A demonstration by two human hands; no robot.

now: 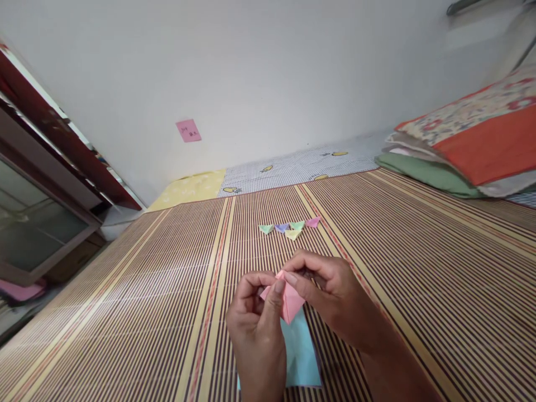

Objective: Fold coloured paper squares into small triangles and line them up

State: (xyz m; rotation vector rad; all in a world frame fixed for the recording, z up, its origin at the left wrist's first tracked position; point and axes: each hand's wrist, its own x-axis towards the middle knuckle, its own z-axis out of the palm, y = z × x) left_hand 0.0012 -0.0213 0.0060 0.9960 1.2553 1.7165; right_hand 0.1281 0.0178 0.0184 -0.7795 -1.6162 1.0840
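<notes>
A pink folded paper (292, 303) with a crease down its middle is pinched between both hands. My left hand (258, 318) grips its left side, thumb on the front face. My right hand (324, 287) is closed on the top corner, thumb and fingertips meeting near the point. Beneath my hands a light blue paper sheet (302, 352) lies on the striped mat, partly hidden by my left hand and wrist. Farther off sit several small folded paper triangles, among them a yellow one (293, 234), a purple one (282, 228) and a pink one (312, 222).
The striped bamboo mat (159, 312) reaches back to a patterned cloth (285, 170) along the white wall. Folded bedding (481, 139) is stacked at the right. A pink note (188, 130) is stuck to the wall. A glass-fronted cabinet (37, 218) stands at left.
</notes>
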